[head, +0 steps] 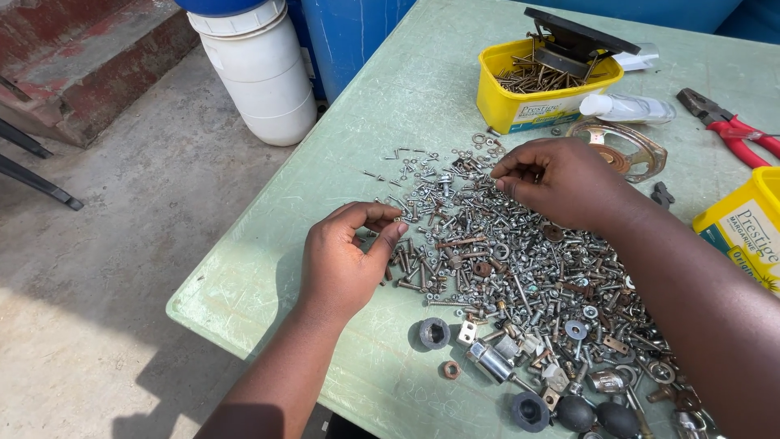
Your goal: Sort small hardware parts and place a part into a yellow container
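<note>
Green table (390, 106) carries a heap of screws, nuts and washers (520, 268) at centre; yellow tub (520, 102) at 12 o'clock. Left hand (345, 260) at 9 o'clock pinches something tiny, right hand (561, 179) at 1 o'clock pinch-picks. Pieces look light, stiff, slippery: grip by fingertips.

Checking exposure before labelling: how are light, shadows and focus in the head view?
Head view: hard sunlight from the upper right, so the left hand and forearm throw a dark shadow across the pale green table and the concrete floor; the heap of small metal screws, nuts and washers glints without blowing out; the white plastic drum is bright but keeps detail; focus is sharp throughout, with slight wide-angle stretch at the edges.
</note>
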